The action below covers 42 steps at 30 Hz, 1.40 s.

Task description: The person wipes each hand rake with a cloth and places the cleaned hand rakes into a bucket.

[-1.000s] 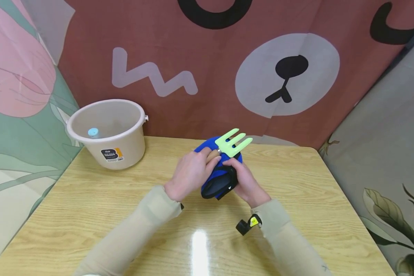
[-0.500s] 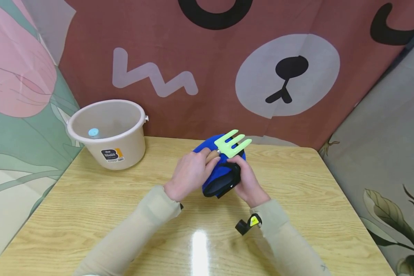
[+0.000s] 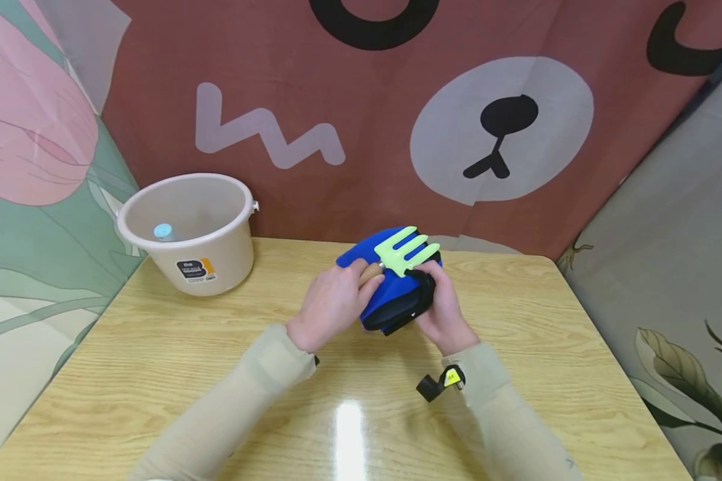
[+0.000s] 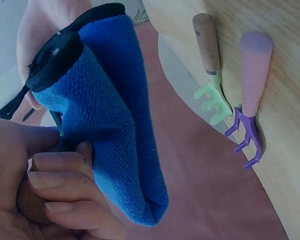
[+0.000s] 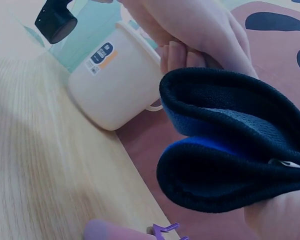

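My left hand grips the wooden handle of a small garden fork with three light green tines. The fork overlaps a blue plush mitt with black edging, which my right hand holds by its black-bound end. Seen from the right wrist, two black-rimmed openings face the camera, and the mitt appears folded. In the left wrist view my curled left fingers lie right at the blue fabric. The held fork's tines are hidden there behind the cloth.
Below the hands on the wooden table lie another green fork and a purple fork with pink handle, both largely hidden in the head view. A beige bucket at back left contains a light-blue-topped object. Printed fabric hangs behind.
My right hand has shifted right and slightly up, turning the mitt's black-edged end with it. My left hand and the green fork have stayed nearly in place.
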Motion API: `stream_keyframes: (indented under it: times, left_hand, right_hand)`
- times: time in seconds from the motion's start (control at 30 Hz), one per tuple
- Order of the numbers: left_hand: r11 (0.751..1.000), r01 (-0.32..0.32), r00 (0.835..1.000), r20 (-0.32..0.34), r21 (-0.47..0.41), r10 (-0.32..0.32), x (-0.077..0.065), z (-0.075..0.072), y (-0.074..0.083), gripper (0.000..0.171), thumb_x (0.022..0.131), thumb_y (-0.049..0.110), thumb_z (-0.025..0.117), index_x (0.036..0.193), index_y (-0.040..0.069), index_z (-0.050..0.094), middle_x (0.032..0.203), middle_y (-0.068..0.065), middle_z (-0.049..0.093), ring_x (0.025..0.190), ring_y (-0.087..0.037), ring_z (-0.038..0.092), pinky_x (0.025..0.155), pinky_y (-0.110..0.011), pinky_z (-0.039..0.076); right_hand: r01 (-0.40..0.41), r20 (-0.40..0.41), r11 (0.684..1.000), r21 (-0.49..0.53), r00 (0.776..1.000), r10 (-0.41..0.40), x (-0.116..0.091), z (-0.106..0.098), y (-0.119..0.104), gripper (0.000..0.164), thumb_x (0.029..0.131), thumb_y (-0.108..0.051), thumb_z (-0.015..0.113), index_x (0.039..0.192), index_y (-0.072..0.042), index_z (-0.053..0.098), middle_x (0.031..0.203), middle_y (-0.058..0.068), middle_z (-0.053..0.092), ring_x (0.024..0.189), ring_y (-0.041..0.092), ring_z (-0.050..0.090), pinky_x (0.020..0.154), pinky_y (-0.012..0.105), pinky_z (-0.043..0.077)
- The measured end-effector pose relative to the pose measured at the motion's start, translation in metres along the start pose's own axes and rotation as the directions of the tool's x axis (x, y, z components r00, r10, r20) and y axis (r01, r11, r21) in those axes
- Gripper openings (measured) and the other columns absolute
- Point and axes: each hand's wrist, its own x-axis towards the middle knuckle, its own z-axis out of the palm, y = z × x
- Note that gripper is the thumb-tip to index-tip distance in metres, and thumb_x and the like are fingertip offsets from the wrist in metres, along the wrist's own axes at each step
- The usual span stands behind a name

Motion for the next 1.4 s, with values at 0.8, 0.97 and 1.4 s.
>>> stream_keyframes:
  times: [0.8,0.97,1.4]
  left_hand:
    - [0.999,0.012,0.998,0.057,-0.052,-0.009,-0.001,-0.003,-0.003,0.024,0.103,0.034,0.057,0.087,0.017,0.062,0.068,0.002,0.048,0.047,-0.014,0.045,0.043,-0.029,0.035]
    - [0.998,0.015,0.998,0.064,-0.065,-0.011,-0.002,-0.004,-0.004,0.024,0.104,0.034,0.056,0.09,0.017,0.067,0.071,0.0,0.053,0.046,-0.013,0.043,0.043,-0.028,0.032]
    - [0.998,0.018,0.998,0.06,-0.056,-0.015,-0.006,-0.006,-0.005,0.024,0.103,0.034,0.056,0.094,0.018,0.071,0.07,0.003,0.053,0.051,-0.015,0.047,0.045,-0.03,0.037]
  right_hand:
    - [0.098,-0.11,0.983,0.154,0.991,-0.081,0.006,-0.011,-0.02,0.012,0.106,-0.02,0.035,0.114,-0.012,0.04,0.116,0.0,0.049,0.097,0.012,0.056,0.082,0.023,0.053]
    - [0.086,-0.116,0.987,0.134,0.991,-0.071,0.006,-0.015,-0.024,0.019,0.106,-0.024,0.037,0.123,-0.014,0.039,0.124,0.001,0.046,0.105,0.014,0.054,0.086,0.025,0.054]
    - [0.081,-0.144,0.991,0.102,0.987,-0.066,0.006,-0.024,-0.03,0.015,0.106,-0.027,0.042,0.114,-0.015,0.046,0.13,0.001,0.047,0.116,0.017,0.051,0.094,0.03,0.051]
